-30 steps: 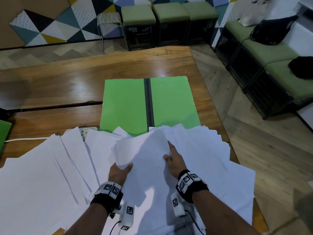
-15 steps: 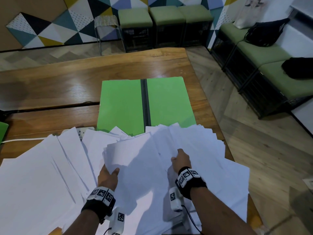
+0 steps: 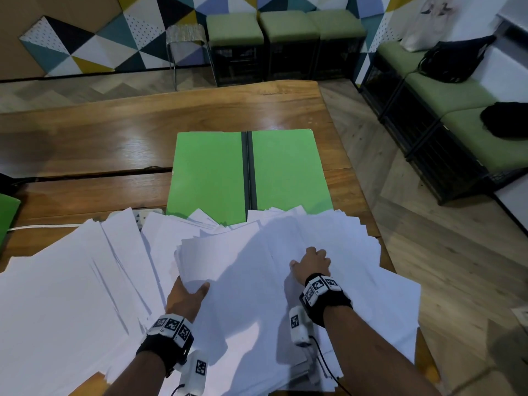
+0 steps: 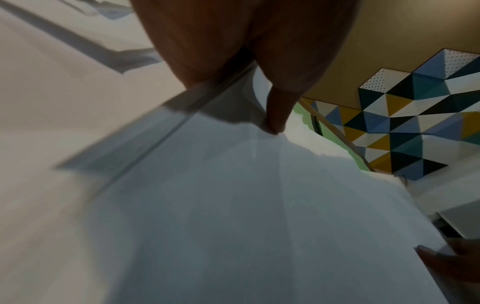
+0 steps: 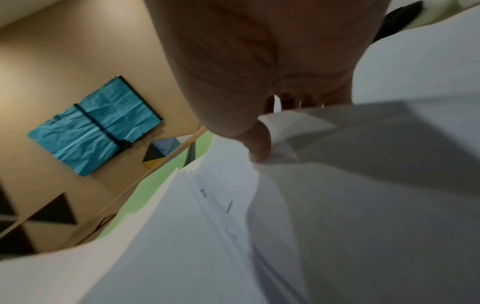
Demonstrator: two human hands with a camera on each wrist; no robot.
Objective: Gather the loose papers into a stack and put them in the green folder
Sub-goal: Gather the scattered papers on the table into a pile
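Drawn back nearer the body now, right hand (image 3: 311, 264) curled on the loose papers (image 3: 245, 281), raking inward; left hand (image 3: 185, 298) pinching a sheaf's edge as backstop. Green folder (image 3: 211, 175) open beyond, ready.

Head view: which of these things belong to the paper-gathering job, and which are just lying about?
Part of the job:
- loose papers, fanned over the table's near end
- bundle of sheets that the left hand grips
- right hand, curled on the sheets
- green folder, lying open

Just lying about:
- power strip
- black bags
- green stools
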